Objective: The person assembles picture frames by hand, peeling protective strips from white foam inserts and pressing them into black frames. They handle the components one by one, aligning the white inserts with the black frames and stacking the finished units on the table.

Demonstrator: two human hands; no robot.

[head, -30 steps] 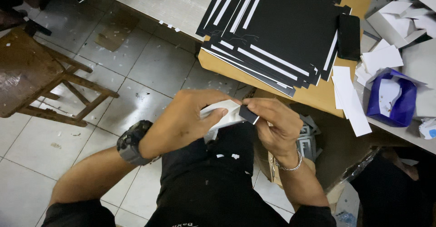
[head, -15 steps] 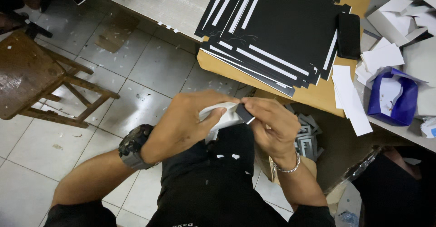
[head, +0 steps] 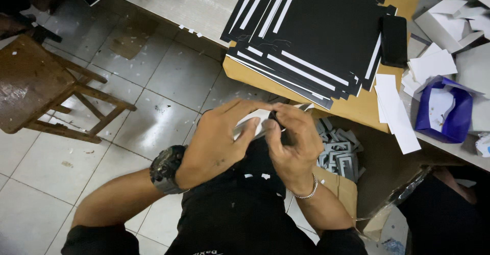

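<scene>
Both my hands meet over my lap. My left hand [head: 217,140], with a black watch at the wrist, grips a small white and grey card piece [head: 251,122]. My right hand [head: 293,145], wearing a thin silver bracelet, pinches the same piece at its dark right end, thumb on top. Most of the piece is hidden under my fingers. A stack of black sheets with white strips [head: 311,35] lies on the wooden table [head: 357,109] just beyond my hands.
A black phone [head: 394,40] lies beside the stack. White paper strips [head: 395,112] and a blue bag [head: 443,109] lie at the right. A cardboard box of grey cut-outs [head: 339,150] stands under the table. A wooden stool [head: 38,84] is on the tiled floor, left.
My hands have drawn closer together over the piece and the right thumb has shifted along it. The piece stays over my lap.
</scene>
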